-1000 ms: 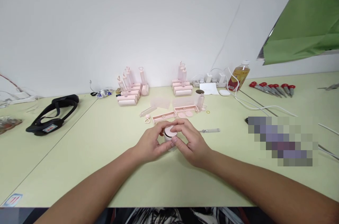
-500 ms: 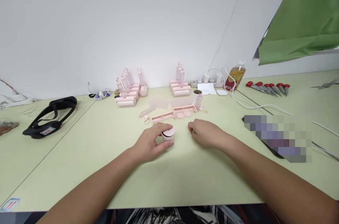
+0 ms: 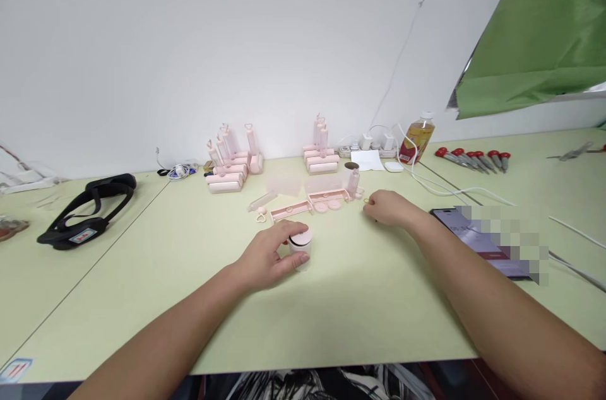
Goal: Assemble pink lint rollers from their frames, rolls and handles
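The left hand (image 3: 265, 258) clasps the small pink-lidded jar (image 3: 300, 247) on the surface (image 3: 331, 311) (light, rigid, likely slick plastic; hold its sides). The right hand (image 3: 386, 207) rests curled near a yellow ring (image 3: 366, 200), its grasp indeterminable.

The table (image 3: 142, 299) is pale yellow-green across the lower frame, the wall (image 3: 213, 40) above it plain white. At centre the roller (image 3: 300, 245) is whitish with a pale pink cap. Behind it, the parts (image 3: 303, 205) and the two stacks (image 3: 231, 170) at mid-frame are all the same soft pink, some pieces clear. At left the headset (image 3: 88, 211) is black with a small red-and-white label. At upper right hangs a bright green sheet (image 3: 534, 47). Below it the screwdrivers (image 3: 473, 157) have red handles, and the bottle (image 3: 416, 138) holds amber liquid under a white cap. The cables (image 3: 449, 188) are white, and the phone (image 3: 473, 236) is dark with a bluish screen.
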A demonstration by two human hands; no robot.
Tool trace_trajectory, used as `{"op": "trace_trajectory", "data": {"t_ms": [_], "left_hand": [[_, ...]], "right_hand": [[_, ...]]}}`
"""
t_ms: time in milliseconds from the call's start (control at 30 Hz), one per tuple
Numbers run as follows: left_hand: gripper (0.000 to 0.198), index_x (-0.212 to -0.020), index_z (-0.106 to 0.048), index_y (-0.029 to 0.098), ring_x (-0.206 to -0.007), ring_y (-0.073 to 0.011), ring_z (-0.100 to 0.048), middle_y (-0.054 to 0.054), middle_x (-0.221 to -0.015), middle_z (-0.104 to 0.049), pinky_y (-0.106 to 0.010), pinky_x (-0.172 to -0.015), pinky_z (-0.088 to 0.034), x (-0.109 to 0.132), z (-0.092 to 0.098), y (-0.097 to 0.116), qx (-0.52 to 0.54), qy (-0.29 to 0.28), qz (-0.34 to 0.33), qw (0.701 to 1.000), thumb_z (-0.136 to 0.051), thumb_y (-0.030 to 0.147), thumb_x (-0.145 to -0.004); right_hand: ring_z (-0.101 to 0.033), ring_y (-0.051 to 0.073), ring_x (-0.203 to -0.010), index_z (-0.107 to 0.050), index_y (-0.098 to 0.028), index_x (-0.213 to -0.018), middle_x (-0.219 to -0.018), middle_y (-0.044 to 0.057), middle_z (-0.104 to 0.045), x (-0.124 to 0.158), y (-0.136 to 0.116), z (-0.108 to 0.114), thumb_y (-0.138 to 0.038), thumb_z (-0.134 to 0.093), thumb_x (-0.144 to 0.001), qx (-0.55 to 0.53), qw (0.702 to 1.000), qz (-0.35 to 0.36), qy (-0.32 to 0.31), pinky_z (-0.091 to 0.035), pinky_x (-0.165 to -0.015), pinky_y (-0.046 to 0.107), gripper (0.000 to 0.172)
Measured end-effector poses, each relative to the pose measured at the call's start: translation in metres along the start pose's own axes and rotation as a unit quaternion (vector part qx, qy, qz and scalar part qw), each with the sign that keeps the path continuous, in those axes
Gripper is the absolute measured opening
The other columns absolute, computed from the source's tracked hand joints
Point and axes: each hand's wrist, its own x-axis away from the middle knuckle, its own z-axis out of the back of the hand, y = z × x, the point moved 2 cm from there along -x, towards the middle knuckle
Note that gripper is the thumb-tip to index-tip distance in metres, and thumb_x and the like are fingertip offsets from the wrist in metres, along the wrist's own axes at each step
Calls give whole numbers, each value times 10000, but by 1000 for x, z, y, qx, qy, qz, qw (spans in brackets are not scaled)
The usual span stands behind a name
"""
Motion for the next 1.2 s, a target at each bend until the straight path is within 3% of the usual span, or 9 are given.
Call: {"op": "trace_trajectory", "data": {"t_ms": [133,267,400,600,800,1000,1067,1200], "left_hand": [[391,-1253,-507,225,-1048,-183,-603,-71,-1194,-636,-308,-887,-497,-1,1,1,-4,-7,8,1000,-599,349,-895],[398,-1258,-506,228,-1053,-186,-601,-72,-1198,-635,-303,-867,-505,-1,2,2,-5,-11,16,1000,-597,363,-894],[408,-1252,-506,212,-1044,-190,-604,-87,-1216,-628,-297,-829,-515,-1,2,4,4,-12,20,1000,-598,375,-889],[415,-1253,-507,213,-1023,-193,-614,-93,-1208,-633,-301,-818,-518,-3,2,5,13,-11,21,1000,-594,388,-887],[432,-1266,-499,217,-1058,-205,-606,-100,-1231,-623,-323,-857,-516,-2,2,3,14,-10,20,1000,-597,397,-885],[437,-1275,-494,219,-1052,-198,-608,-92,-1236,-619,-304,-836,-516,-2,2,3,13,-16,22,1000,-596,399,-890],[445,-1280,-492,221,-1060,-199,-607,-89,-1245,-615,-301,-838,-514,-2,1,3,11,-15,26,1000,-599,405,-889],[472,-1282,-478,213,-1058,-199,-608,-88,-1249,-613,-309,-850,-512,-2,1,2,12,-10,28,999,-616,412,-877]], "right_hand": [[-638,280,-955,-709,-113,-957,-1062,181,-688,-11,8,2,-224,-497,-802,-14,997,-30,66,-437,-707,307,285],[-558,287,-1152,-658,-100,-1155,-1289,174,-591,-12,5,-2,-221,-481,-825,-18,994,-7,109,-431,-848,318,394],[-559,309,-1108,-660,-151,-1153,-1250,145,-609,-2,-9,-4,-285,-471,-839,-24,985,38,167,-422,-883,388,391],[-500,349,-1082,-627,-170,-1162,-1195,165,-581,27,-25,11,-289,-451,-839,-50,937,37,343,-366,-901,476,387],[-556,284,-964,-634,-147,-1008,-1027,144,-624,33,-27,19,-157,-432,-800,-130,934,89,322,-398,-821,369,290],[-574,185,-665,-634,-177,-846,-761,45,-639,37,-31,16,-165,-469,-788,-205,945,101,234,-402,-630,288,174],[-556,164,-629,-628,-176,-871,-737,34,-624,46,-40,12,-205,-486,-825,-255,923,171,231,-411,-602,277,152],[-579,153,-736,-584,-180,-1074,-941,69,-634,75,-71,-6,-271,-544,-883,-299,834,408,220,-484,-665,286,215]]}}
